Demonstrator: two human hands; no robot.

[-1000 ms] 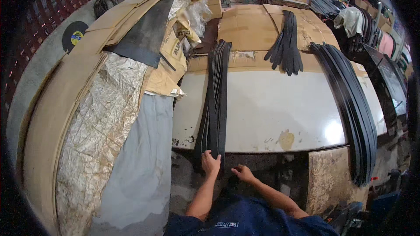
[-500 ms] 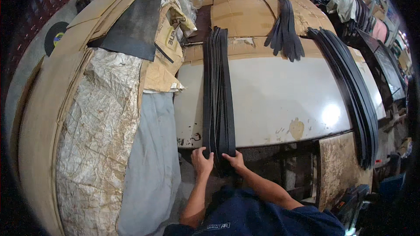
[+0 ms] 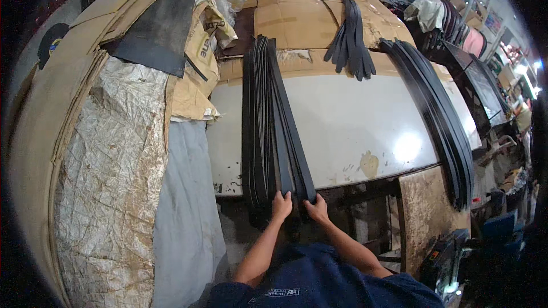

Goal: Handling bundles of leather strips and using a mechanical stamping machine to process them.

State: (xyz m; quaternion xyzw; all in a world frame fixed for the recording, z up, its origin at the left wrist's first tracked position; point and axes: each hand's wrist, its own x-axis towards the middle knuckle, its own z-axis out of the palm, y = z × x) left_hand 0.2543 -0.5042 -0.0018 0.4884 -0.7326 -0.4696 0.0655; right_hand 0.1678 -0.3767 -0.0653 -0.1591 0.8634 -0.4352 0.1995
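A bundle of long black strips (image 3: 257, 120) lies across the white tabletop (image 3: 354, 120), its near ends hanging over the front edge. Two strips at its right side are drawn apart from the rest. My left hand (image 3: 282, 206) is closed on the near end of the inner black strip (image 3: 283, 162). In my right hand (image 3: 316, 209) is the end of the outer black strip (image 3: 299, 157), pinched at the table's front edge. At their far ends both strips still meet the bundle.
More black strips (image 3: 434, 120) lie along the table's right side, and a shorter bunch (image 3: 352, 40) rests on cardboard (image 3: 285, 17) at the back. To the left stand a crinkled silvery sheet (image 3: 114, 165), grey cloth (image 3: 188, 211) and stacked cardboard (image 3: 40, 194). A stained board (image 3: 428, 211) is at front right.
Both hands have shifted right relative to the bundle, pulling two strips away from its right side. The view has turned slightly to the right.
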